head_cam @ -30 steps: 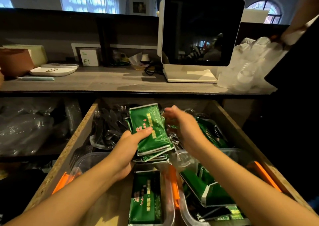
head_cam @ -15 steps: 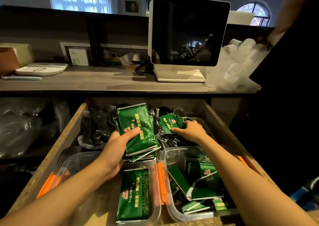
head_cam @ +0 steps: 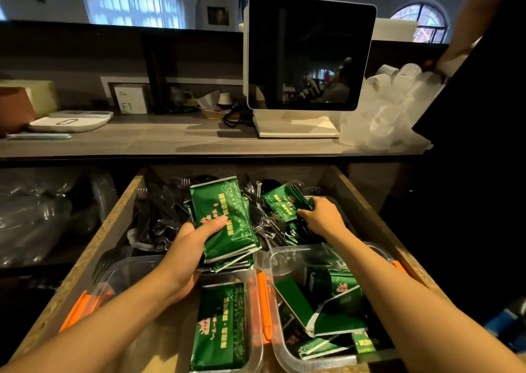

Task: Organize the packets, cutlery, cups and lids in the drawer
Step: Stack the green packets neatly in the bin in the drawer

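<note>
Two clear plastic tubs (head_cam: 264, 261) w/ orange clips, glossy green packets inside. Left hand (head_cam: 190, 247) grips flat packet stack (head_cam: 225, 222); right hand (head_cam: 321, 216) pinches small green packet (head_cam: 281, 202) over black plastic cutlery (head_cam: 159, 210) in chipboard drawer (head_cam: 94, 247).

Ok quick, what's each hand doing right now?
Left hand: grips a stack of flat green foil packets.
Right hand: pinches a smaller green packet.
</note>
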Demonstrator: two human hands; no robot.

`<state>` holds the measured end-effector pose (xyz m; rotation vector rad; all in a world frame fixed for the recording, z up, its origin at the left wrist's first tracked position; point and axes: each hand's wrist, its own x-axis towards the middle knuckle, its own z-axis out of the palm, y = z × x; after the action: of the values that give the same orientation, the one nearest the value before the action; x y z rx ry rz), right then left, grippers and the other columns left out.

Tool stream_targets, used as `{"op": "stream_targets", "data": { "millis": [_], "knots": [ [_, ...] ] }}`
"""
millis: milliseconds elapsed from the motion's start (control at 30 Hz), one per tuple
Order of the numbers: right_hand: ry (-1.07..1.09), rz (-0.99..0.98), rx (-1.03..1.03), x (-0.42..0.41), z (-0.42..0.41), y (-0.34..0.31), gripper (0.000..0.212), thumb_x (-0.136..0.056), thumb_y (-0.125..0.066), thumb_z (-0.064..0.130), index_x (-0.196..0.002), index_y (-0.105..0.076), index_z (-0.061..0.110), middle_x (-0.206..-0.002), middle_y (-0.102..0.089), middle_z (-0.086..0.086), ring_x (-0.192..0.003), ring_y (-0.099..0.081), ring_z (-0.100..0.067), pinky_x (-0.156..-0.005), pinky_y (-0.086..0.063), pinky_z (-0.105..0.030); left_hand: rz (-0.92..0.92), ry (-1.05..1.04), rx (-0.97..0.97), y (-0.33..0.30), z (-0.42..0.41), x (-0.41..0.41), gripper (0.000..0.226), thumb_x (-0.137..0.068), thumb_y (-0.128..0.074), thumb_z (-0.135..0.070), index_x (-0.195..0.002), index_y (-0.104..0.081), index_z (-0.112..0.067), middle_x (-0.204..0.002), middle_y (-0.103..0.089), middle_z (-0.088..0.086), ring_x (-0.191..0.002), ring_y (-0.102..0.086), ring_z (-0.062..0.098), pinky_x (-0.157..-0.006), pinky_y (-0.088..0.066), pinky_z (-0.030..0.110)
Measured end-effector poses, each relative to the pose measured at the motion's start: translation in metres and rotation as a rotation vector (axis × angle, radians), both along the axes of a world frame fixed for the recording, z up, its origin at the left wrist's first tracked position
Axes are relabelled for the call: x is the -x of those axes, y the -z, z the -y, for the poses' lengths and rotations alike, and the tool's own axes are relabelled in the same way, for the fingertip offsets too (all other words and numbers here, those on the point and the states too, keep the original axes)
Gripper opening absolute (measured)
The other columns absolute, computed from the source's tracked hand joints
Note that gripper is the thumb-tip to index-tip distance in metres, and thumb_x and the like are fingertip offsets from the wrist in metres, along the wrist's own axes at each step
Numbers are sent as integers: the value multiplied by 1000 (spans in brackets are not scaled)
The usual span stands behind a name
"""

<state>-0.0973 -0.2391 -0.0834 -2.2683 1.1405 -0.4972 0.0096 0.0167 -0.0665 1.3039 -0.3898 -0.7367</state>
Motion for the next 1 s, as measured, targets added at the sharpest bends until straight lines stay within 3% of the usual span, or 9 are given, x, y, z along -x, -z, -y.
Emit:
{"op": "stream_targets", "data": {
  "millis": [100, 233, 400, 500, 700, 767, 833, 867, 1000],
  "knots": [
    [71, 131, 4, 5, -1, -5, 16, -92, -65, 25, -94, -68, 10, -75, -64, -5, -79, -65, -27, -60, -40, -30, -3, -9, -10, 0, -1, 0, 73, -65, -86, -33, -126, -60, -2, -106, -75, 16, -99, -73, 32, -90, -55, 44],
    [148, 371, -49, 10, -9, -24, 36, -92, -63, 26, -63, -48, 11, -57, -49, -3, -54, -46, -18, -51, -31, -31, -47, -27, -2, -3, -1, 0, 71, -64, -78, -35, -126, -60, -5, -108, -75, 15, -100, -73, 31, -88, -56, 44],
    [129, 660, -301, 6, -26, -45, 33, -90, -64, 30, -79, -60, -2, -73, -59, -23, -67, -60, -36, -62, -40, -35, -107, -6, 1, -6, -2, 1, 71, -65, -78, -35, -128, -60, -7, -109, -75, 16, -100, -73, 33, -87, -57, 45],
    [58, 764, -438, 7, -39, -56, 20, -92, -64, 22, -87, -64, 3, -81, -68, -16, -74, -69, -26, -63, -52, -32, -141, -15, 6, -10, -3, 2, 75, -63, -78, -38, -130, -60, -8, -110, -75, 16, -101, -73, 33, -86, -58, 45],
    [-132, 864, -748, 10, -80, -82, 12, -92, -56, 9, -86, -66, 4, -63, -68, -7, -55, -67, -19, -45, -50, -20, -167, -108, 21, -17, -3, 4, 55, -82, -76, -36, -128, -58, -11, -108, -76, 12, -99, -73, 30, -82, -59, 45],
    [-193, 898, -905, 10, -92, -87, 19, -94, -49, 8, -82, -63, 2, -56, -66, -7, -46, -65, -18, -41, -49, -20, -163, -131, 11, -19, -3, 5, 87, -68, -84, -57, -136, -51, -13, -123, -70, 11, -111, -69, 29, -92, -56, 51],
    [-237, 872, -1051, 7, -104, -88, 30, -95, -45, 10, -74, -65, 2, -55, -67, -9, -44, -65, -20, -40, -51, -23, -137, -153, 10, -16, -2, 2, 136, -29, -85, -80, -144, -43, -20, -139, -60, 8, -125, -59, 30, -101, -49, 56],
    [-239, 843, -1102, 5, -108, -84, 34, -95, -46, 11, -71, -67, 2, -56, -67, -10, -45, -65, -21, -41, -53, -25, -144, -150, 16, -15, -2, 2, 144, -19, -83, -83, -144, -44, -21, -139, -59, 7, -125, -59, 30, -102, -49, 56],
    [-228, 714, -1185, -4, -125, -66, 16, -86, -56, 12, -79, -65, 0, -62, -67, -14, -48, -66, -25, -46, -56, -29, -206, -86, 40, -18, -4, 4, 127, -22, -84, -82, -131, -57, -22, -121, -71, 10, -109, -69, 33, -97, -53, 57]
  ]
}}
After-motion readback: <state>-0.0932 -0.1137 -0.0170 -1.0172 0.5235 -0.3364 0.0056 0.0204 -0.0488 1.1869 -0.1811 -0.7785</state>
